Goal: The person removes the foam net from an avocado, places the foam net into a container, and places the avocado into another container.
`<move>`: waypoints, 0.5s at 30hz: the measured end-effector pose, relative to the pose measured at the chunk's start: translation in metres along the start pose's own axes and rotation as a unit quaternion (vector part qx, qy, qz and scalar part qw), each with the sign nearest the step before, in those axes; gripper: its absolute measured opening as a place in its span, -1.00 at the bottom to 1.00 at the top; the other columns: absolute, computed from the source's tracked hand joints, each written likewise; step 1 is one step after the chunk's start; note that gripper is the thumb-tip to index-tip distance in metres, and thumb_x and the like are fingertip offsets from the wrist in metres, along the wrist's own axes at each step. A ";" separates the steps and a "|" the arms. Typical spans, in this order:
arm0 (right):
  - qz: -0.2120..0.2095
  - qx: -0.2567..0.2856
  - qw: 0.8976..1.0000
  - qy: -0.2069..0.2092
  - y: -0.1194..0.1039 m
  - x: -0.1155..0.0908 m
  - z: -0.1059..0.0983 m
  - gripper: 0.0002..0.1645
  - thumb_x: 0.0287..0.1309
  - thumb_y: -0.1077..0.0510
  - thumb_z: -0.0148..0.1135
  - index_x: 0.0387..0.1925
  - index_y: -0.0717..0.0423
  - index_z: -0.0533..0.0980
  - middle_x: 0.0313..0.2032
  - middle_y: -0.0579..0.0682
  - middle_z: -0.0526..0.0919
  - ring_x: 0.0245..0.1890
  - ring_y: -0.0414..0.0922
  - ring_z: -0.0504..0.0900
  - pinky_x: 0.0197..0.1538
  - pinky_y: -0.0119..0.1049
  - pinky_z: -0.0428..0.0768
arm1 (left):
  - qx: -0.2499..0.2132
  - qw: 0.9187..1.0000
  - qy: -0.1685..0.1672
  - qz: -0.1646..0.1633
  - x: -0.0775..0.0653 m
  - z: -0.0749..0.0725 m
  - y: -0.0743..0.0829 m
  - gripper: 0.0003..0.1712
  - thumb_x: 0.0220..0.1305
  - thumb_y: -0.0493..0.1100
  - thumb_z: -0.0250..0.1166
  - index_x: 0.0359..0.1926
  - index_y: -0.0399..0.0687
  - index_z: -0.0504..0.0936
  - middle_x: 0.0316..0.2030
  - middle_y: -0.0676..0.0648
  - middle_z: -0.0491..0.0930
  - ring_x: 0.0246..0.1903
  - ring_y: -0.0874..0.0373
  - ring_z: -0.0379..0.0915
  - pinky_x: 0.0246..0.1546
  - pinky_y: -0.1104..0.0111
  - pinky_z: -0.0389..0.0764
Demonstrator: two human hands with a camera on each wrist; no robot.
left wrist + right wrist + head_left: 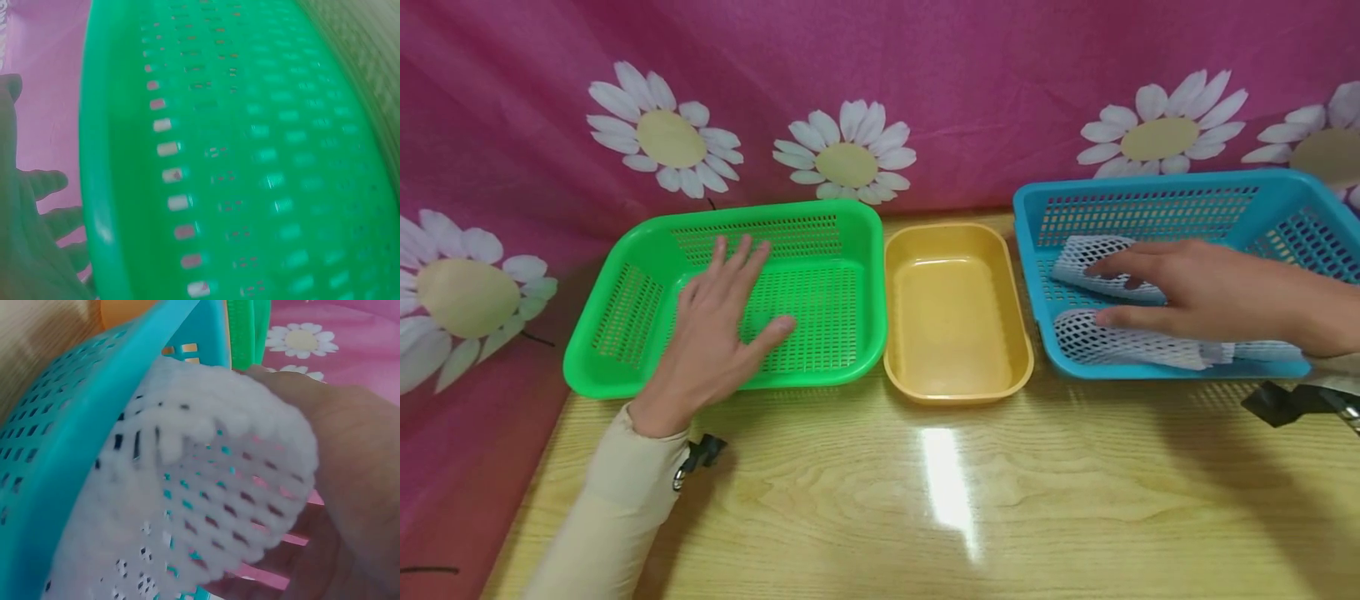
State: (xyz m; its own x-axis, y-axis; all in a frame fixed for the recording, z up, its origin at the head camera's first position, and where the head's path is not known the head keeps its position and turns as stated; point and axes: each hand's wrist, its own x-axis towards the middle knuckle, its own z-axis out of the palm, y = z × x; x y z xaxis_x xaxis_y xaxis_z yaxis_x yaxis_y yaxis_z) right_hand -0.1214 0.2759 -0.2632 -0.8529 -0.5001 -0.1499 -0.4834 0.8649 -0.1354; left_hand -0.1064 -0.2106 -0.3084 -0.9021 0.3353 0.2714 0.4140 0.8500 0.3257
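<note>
My left hand (pixel 711 333) is over the green basket (pixel 876 308), fingers straight and thumb spread, holding nothing. In the left wrist view its fingers show beyond the basket's rim (pixel 100 200). My right hand (pixel 1225 287) reaches into the blue basket (pixel 1142 185), thumb and fingers apart. Several white foam net sleeves lie in that basket. The fingertips are at the far sleeve (pixel 1078 254), while the thumb tip lies over the near sleeve (pixel 1131 343). The right wrist view shows one sleeve's open end (pixel 237 487) in front of the fingers, which it partly hides.
Between the two baskets stands a shallow yellow tray (pixel 955 317). All three rest on a wood-grain table (pixel 850 508), close to its back edge. A pink cloth (pixel 962 100) with daisies hangs behind and along the left.
</note>
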 end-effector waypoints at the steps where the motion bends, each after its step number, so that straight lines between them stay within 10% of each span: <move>1: 0.000 0.000 1.000 -0.003 -0.001 0.001 0.000 -0.22 0.04 -0.38 0.28 0.24 -0.15 0.44 0.16 0.02 0.60 -0.01 -0.02 0.67 0.02 0.12 0.62 | 0.000 1.000 -0.001 0.001 0.001 0.001 0.001 -0.07 0.30 0.46 -0.06 0.54 0.29 -0.13 0.57 0.02 -0.14 0.59 -0.01 -0.44 0.39 -0.20 -0.05; 15: -0.015 0.006 1.000 -0.019 -0.014 0.008 -0.001 -0.17 0.04 -0.40 0.27 0.29 -0.15 0.42 0.23 0.02 0.55 0.14 0.03 0.59 0.08 0.10 0.62 | 0.006 0.999 -0.009 0.030 0.005 0.014 0.021 -0.07 0.27 0.48 -0.05 0.53 0.33 -0.10 0.57 0.05 -0.13 0.59 0.01 -0.41 0.41 -0.18 -0.02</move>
State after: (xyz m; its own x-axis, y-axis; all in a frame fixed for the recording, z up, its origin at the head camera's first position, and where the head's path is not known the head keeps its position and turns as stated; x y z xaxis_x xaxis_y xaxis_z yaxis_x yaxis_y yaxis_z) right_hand -0.1222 0.2599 -0.2612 -0.8295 -0.5280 -0.1820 -0.5065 0.8486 -0.1530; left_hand -0.1043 -0.1858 -0.3126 -0.8775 0.3942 0.2733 0.4668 0.8328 0.2976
